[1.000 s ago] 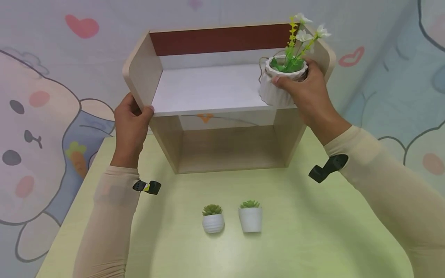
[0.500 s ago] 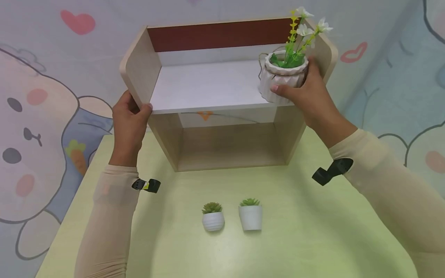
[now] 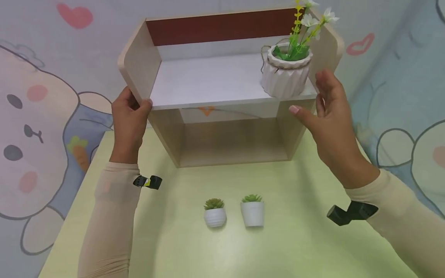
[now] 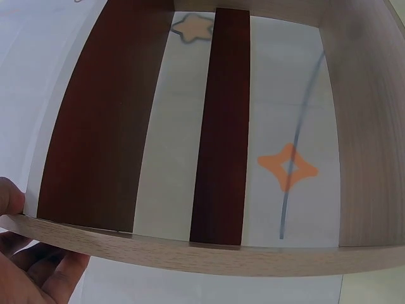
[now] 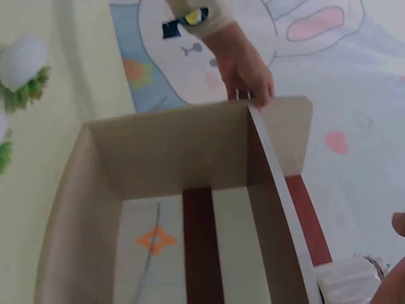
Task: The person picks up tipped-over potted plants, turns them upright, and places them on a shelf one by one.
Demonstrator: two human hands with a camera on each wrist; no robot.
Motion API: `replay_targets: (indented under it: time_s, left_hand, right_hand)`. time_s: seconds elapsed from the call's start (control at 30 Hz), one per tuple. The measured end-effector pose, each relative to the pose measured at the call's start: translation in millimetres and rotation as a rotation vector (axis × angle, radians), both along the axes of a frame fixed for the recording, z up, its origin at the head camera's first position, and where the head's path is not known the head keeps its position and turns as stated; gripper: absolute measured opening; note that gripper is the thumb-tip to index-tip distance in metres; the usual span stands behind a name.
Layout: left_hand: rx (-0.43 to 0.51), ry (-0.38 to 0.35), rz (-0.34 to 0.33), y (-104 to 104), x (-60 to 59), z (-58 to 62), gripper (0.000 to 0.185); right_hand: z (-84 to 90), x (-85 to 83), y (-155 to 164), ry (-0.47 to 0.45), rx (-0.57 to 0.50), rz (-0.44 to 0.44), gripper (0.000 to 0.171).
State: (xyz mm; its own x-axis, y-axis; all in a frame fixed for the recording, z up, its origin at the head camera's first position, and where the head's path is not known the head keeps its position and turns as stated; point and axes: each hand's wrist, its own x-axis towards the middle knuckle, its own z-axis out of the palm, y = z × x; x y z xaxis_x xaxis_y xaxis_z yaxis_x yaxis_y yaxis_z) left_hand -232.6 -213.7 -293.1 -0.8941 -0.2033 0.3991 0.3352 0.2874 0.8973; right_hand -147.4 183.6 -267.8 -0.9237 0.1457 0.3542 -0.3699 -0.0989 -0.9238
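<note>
A small two-level wooden shelf (image 3: 208, 81) stands at the back of the table, with a white upper board and a dark red back strip. My left hand (image 3: 130, 125) grips its left side panel at the upper board's front corner, thumb in front and fingers behind. On the right end of the upper board stands a white ribbed flowerpot (image 3: 286, 77) with twine round its neck and white and yellow flowers. My right hand (image 3: 332, 119) is off the pot, just right of and below it, fingers and thumb spread with nothing between them. The right wrist view shows the pot (image 5: 348, 282) at its lower edge.
Two small succulents in white pots, a rounded one (image 3: 214, 217) and a straight-sided one (image 3: 252, 213), stand on the pale green table (image 3: 194, 255) in front of the shelf. A cartoon-printed cloth (image 3: 34, 116) hangs behind and at both sides.
My right hand has let go of the flowerpot and drawn back to the right and down. The pot stays on the upper board. My left hand keeps its grip on the shelf.
</note>
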Motion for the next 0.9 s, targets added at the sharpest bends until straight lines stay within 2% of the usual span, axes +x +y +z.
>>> replay_targets:
  time_s: [0.13, 0.2, 0.27, 0.37, 0.47, 0.6, 0.73, 0.9]
  left_hand:
    - [0.005, 0.019, -0.007, 0, -2.3, 2.9, 0.047]
    - [0.011, 0.016, -0.006, 0, -2.7, 3.3, 0.047]
    - [0.017, 0.001, -0.006, 1, -2.5, 2.8, 0.048]
    - [0.033, -0.010, -0.010, 0, -1.8, 1.2, 0.048]
    - [0.035, -0.001, -0.012, -1, -0.6, 0.9, 0.047]
    - [0.029, -0.001, -0.008, -1, 0.5, 1.9, 0.048]
    - [0.026, -0.010, -0.008, 1, 0.4, 1.6, 0.049]
    - [0.033, -0.014, -0.004, 4, 0.3, 0.1, 0.049]
  right_hand:
    - [-16.7, 16.8, -5, 0.093, -0.025, -0.027, 0.072]
    - [-27.0, 23.5, -7, 0.071, -0.020, -0.005, 0.063]
    - [-39.2, 29.7, -6, -0.004, 0.012, 0.042, 0.057]
    - [-60.9, 36.8, -5, -0.173, 0.126, 0.127, 0.050]
    - [-85.3, 40.4, -5, -0.324, 0.290, 0.206, 0.053]
    - [-118.3, 44.9, -7, -0.474, 0.454, 0.294, 0.062]
    - [-144.6, 49.6, -8, -0.590, 0.552, 0.361, 0.072]
    - [-167.7, 52.4, -8, -0.706, 0.593, 0.421, 0.084]
